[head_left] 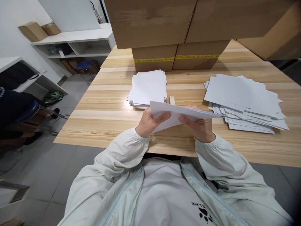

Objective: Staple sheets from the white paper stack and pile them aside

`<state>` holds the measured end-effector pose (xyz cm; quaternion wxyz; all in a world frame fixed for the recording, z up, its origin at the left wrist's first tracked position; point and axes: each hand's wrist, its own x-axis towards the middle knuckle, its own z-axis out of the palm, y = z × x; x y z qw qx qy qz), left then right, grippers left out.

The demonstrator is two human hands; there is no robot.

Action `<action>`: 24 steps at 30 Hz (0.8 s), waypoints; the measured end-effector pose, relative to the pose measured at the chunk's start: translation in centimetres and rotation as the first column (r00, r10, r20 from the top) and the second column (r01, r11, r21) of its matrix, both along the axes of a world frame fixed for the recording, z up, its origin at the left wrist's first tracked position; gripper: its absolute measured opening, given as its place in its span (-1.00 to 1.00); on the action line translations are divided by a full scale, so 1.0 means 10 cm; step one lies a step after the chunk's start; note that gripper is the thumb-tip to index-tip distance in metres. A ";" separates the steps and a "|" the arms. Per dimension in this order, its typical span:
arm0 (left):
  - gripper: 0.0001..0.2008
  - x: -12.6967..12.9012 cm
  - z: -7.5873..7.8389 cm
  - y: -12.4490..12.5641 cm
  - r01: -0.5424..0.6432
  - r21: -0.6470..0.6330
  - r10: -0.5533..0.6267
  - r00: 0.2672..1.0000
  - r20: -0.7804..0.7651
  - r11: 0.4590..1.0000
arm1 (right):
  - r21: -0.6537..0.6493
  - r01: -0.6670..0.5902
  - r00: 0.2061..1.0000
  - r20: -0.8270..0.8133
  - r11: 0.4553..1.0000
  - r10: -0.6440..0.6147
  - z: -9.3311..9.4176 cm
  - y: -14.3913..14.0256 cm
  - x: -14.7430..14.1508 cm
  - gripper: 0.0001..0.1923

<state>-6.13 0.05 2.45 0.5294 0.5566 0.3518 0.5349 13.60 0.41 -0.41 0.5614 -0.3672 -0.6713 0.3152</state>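
Both hands hold one white sheet of paper (175, 114) above the near edge of the wooden table (105, 110), the sheet bent or folded along its length. My left hand (150, 121) grips its left end, thumb on top. My right hand (199, 125) grips its middle from below and the right. A neat stack of white sheets (148, 88) lies just beyond my hands. A looser, fanned pile of white sheets (244, 102) lies to the right. A small pale object (172, 100) sits on the table behind the held sheet.
Stacked cardboard boxes (178, 34) with yellow tape stand at the table's far side and overhang the view. White shelving (77, 42) with small boxes lines the left wall. A blue stool (84, 65) and another person's dark sleeve (11, 105) are at the left.
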 end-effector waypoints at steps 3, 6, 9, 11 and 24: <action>-0.61 0.02 -0.01 0.00 0.014 0.018 -0.013 1.000 -0.011 1.000 | 0.013 0.028 0.999 0.020 1.000 -0.028 0.00 -0.02 -0.01 -0.83; -0.59 0.05 -0.04 -0.04 -0.041 -0.048 0.043 0.998 0.043 0.998 | -0.025 0.195 0.980 -0.032 0.980 -0.196 0.01 -0.08 0.00 -0.73; -0.48 0.09 -0.10 -0.17 -0.050 -0.199 0.072 0.992 0.106 0.979 | -0.178 0.304 0.953 0.050 0.936 -0.300 0.03 -0.19 0.10 -0.67; -0.29 0.10 -0.16 -0.31 -0.053 -0.281 0.076 0.994 0.072 0.958 | -0.296 0.268 0.963 0.122 0.917 -0.242 0.01 -0.30 0.20 -0.67; -0.83 0.25 -0.38 -0.33 0.158 -0.584 -0.326 0.925 -0.195 0.797 | -0.605 0.197 0.977 0.189 0.772 -0.101 -0.26 -0.59 0.67 -0.52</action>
